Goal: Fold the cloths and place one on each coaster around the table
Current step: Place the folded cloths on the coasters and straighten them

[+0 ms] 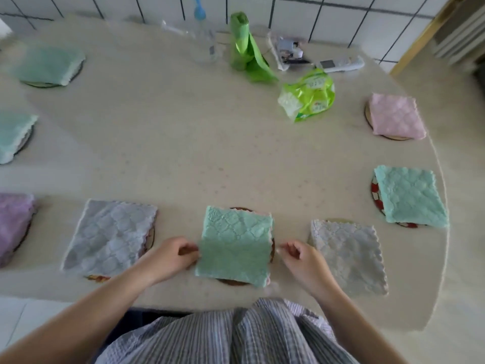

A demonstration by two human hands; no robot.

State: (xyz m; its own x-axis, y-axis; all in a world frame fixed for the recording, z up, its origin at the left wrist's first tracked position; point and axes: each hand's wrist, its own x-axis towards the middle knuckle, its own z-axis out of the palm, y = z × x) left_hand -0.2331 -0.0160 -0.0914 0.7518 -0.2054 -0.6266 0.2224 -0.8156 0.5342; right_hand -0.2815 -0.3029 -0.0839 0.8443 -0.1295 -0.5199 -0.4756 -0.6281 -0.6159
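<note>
A folded green cloth (236,245) lies flat on a brown coaster (232,282) at the table's front middle. My left hand (173,256) pinches its left edge. My right hand (296,254) hovers with curled fingers a short gap from its right edge, holding nothing. Other folded cloths sit on coasters around the table: grey (110,237) to the left, grey (346,256) to the right, teal (409,198) and pink (396,116) on the right side, purple (13,224) and two teal ones (14,132) (49,64) on the left.
At the back stand a clear bottle (203,43), a roll of green bags (244,48), a green packet (309,95) and a white handset (341,64). The round table's edge (443,232) curves along the right. A tiled wall runs behind.
</note>
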